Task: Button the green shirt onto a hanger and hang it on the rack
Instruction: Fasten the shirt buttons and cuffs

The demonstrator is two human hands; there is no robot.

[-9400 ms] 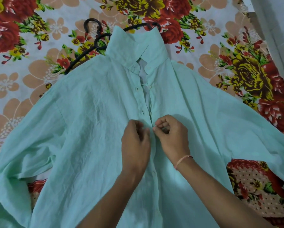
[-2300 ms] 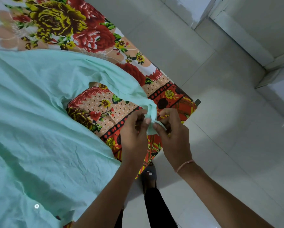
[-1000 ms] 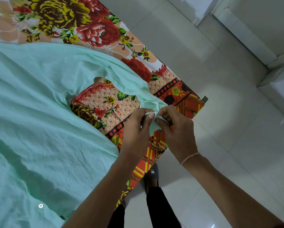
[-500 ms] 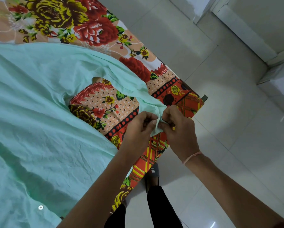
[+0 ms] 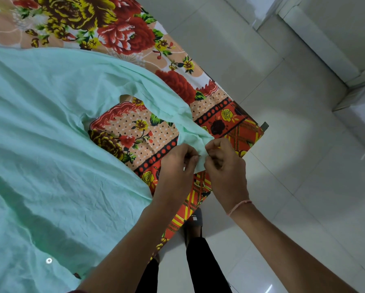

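Observation:
The green shirt [image 5: 50, 155] lies spread over the flowered bed, filling the left of the head view. Its right sleeve [image 5: 169, 102] runs out to the bed's corner. My left hand [image 5: 177, 166] and my right hand [image 5: 226, 172] pinch the sleeve's cuff [image 5: 200, 159] between their fingertips, one hand on each side of it. A white button [image 5: 49, 260] shows on the shirt's front at the lower left. The hanger and the rack are out of view.
The bed's floral sheet [image 5: 135, 132] ends at a corner [image 5: 257, 132] just right of my hands. Pale tiled floor [image 5: 293, 166] lies beyond it, with a white wall base [image 5: 317, 39] at the upper right. My legs and a slipper [image 5: 195, 220] stand beside the bed.
Over the last seconds I turned from the shirt's front placket to the right sleeve's cuff. In the last half second my fingers shifted slightly on the cuff, still pinching it.

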